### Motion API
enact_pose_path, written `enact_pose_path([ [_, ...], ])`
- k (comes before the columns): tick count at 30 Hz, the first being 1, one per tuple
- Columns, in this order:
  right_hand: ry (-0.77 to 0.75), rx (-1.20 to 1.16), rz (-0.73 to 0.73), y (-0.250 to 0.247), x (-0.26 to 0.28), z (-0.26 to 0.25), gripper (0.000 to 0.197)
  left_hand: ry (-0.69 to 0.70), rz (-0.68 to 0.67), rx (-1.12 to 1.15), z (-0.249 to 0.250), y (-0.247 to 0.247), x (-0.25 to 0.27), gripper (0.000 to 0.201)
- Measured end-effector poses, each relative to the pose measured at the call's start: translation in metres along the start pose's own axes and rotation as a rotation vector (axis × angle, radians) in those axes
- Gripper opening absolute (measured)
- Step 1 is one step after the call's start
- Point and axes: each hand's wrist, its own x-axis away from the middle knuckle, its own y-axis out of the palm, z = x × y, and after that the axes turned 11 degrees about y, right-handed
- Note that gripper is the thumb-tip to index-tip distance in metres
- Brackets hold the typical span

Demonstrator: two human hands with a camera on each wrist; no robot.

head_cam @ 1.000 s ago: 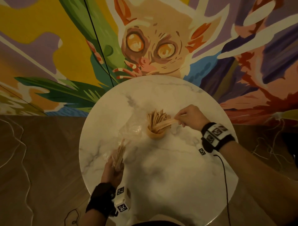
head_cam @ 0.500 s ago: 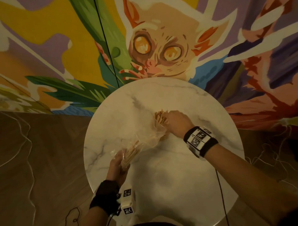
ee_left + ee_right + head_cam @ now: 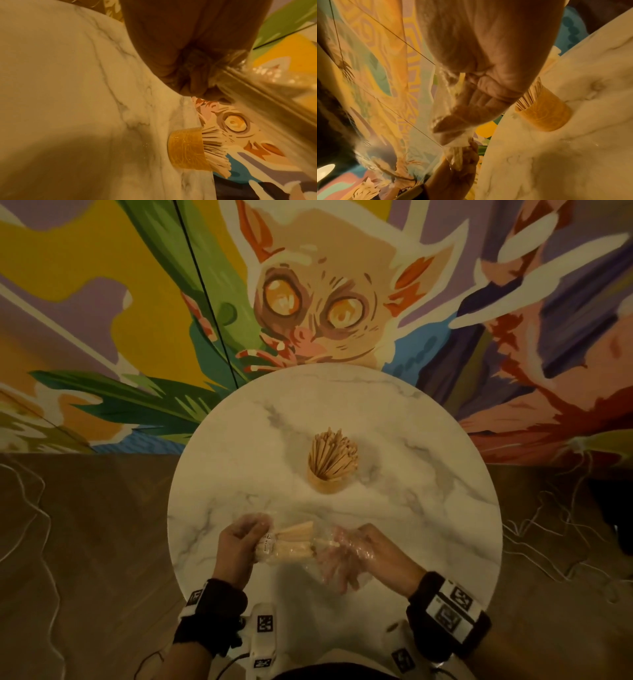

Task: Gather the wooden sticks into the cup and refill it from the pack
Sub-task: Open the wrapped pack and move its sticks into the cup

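Note:
An amber cup (image 3: 327, 486) stands upright mid-table, packed with wooden sticks (image 3: 332, 451) fanning out of its top; it also shows in the wrist views (image 3: 187, 150) (image 3: 546, 115). Near the table's front edge my left hand (image 3: 241, 546) grips one end of the clear plastic pack (image 3: 291, 542), which holds a bundle of pale sticks lying level. My right hand (image 3: 356, 553) is at the pack's other end, loose wrapper draped over it. In the right wrist view its thumb and fingertips (image 3: 453, 135) pinch the crumpled plastic. Both hands are well short of the cup.
The round white marble table (image 3: 411, 508) stands against a painted mural wall (image 3: 308, 302). Thin pale cables (image 3: 548, 542) trail over the wooden floor on both sides. No loose sticks show on the tabletop.
My right hand left the cup and came back to the front edge, taking hold of the wrapper. My left hand drew the pack nearer and turned it level.

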Motion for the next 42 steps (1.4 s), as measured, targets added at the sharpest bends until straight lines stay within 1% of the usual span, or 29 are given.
enact_pose_path([
  [1,-0.012,0.032,0.025,0.004,0.001,0.005,0.068,0.016,0.001,-0.031,0.0,-0.001,0.001,0.025],
  [2,-0.023,0.045,0.036,0.006,0.003,0.007,0.069,0.038,0.002,-0.055,-0.001,-0.003,0.003,0.019],
  [4,-0.042,0.047,0.03,0.008,0.006,0.007,0.061,0.085,0.023,-0.105,0.0,-0.002,0.005,0.01],
  [5,-0.047,0.039,0.03,0.008,0.009,0.006,0.057,0.109,0.038,-0.133,0.001,-0.001,0.005,0.008],
  [7,-0.069,-0.004,0.058,0.006,0.012,0.006,0.044,0.154,0.056,-0.161,0.004,0.002,0.008,0.009],
  [8,-0.092,-0.027,0.095,0.005,0.012,0.006,0.034,0.173,0.059,-0.172,0.006,0.003,0.009,0.01],
  [10,-0.105,-0.04,0.187,0.001,0.011,0.008,0.015,0.176,0.068,-0.188,0.009,0.005,0.013,0.014],
  [11,-0.097,-0.035,0.22,-0.001,0.009,0.009,0.012,0.166,0.076,-0.189,0.009,0.005,0.013,0.014],
  [14,-0.083,0.017,0.249,-0.001,0.005,0.013,0.017,0.153,0.091,-0.195,0.01,0.005,0.016,0.012],
  [17,-0.071,0.048,0.262,-0.001,0.0,0.02,0.026,0.15,0.056,-0.2,0.014,0.009,0.02,0.012],
  [20,-0.035,0.068,0.36,-0.003,-0.002,0.022,0.034,0.134,0.054,-0.172,0.017,0.011,0.023,0.012],
  [22,-0.036,0.078,0.407,-0.005,-0.001,0.021,0.047,0.131,0.063,-0.168,0.018,0.014,0.024,0.012],
  [23,-0.045,0.07,0.394,-0.006,0.0,0.021,0.046,0.13,0.064,-0.171,0.019,0.015,0.024,0.012],
  [26,-0.094,0.001,0.257,-0.003,0.002,0.019,0.018,0.168,0.05,-0.207,0.022,0.02,0.024,0.013],
  [28,-0.103,-0.03,0.198,0.003,0.002,0.02,0.017,0.227,0.013,-0.273,0.023,0.023,0.023,0.012],
  [30,-0.11,-0.048,0.176,0.011,0.001,0.019,0.019,0.279,-0.034,-0.343,0.022,0.027,0.024,0.014],
  [32,-0.118,-0.057,0.162,0.02,0.001,0.02,0.021,0.284,-0.078,-0.377,0.022,0.034,0.029,0.017],
  [35,-0.13,-0.067,0.211,0.027,0.001,0.027,0.019,0.272,-0.141,-0.351,0.025,0.04,0.035,0.02],
  [37,-0.154,-0.118,0.264,0.025,0.004,0.031,0.016,0.283,-0.117,-0.332,0.029,0.038,0.037,0.023],
  [38,-0.175,-0.148,0.278,0.022,0.006,0.031,0.016,0.28,-0.064,-0.312,0.032,0.036,0.035,0.025],
  [40,-0.203,-0.189,0.294,0.014,0.011,0.032,0.022,0.24,0.05,-0.249,0.039,0.03,0.032,0.028],
  [41,-0.208,-0.203,0.306,0.009,0.013,0.032,0.022,0.228,0.064,-0.233,0.042,0.028,0.031,0.029],
  [42,-0.215,-0.212,0.308,0.006,0.014,0.031,0.023,0.232,0.044,-0.241,0.044,0.028,0.031,0.03],
])
